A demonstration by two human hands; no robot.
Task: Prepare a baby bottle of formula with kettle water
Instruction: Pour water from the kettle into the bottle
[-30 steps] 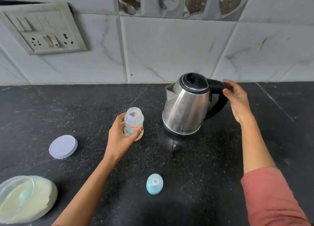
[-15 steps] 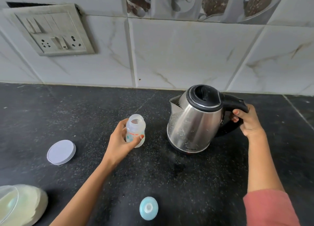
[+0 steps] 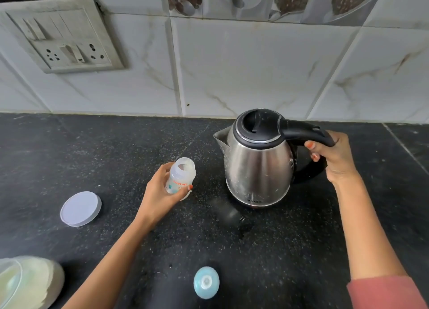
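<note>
A small clear baby bottle [image 3: 181, 175] with no top stands upright on the black counter, and my left hand [image 3: 160, 197] is wrapped around its lower half. To its right is a steel kettle [image 3: 257, 167] with a black lid, spout pointing left toward the bottle. My right hand [image 3: 334, 158] grips the kettle's black handle. The kettle seems slightly off the counter; I cannot tell for sure. The bottle's blue teat cap [image 3: 206, 282] lies on the counter near me.
A round white lid [image 3: 80, 208] lies left of the bottle. An open jar of pale formula powder [image 3: 25, 283] sits at the bottom left corner. A switch and socket plate [image 3: 62, 37] is on the tiled wall behind.
My right hand went from touching the top of the kettle handle to a full grip around it. The left hand and bottle stayed put. My view shifted.
</note>
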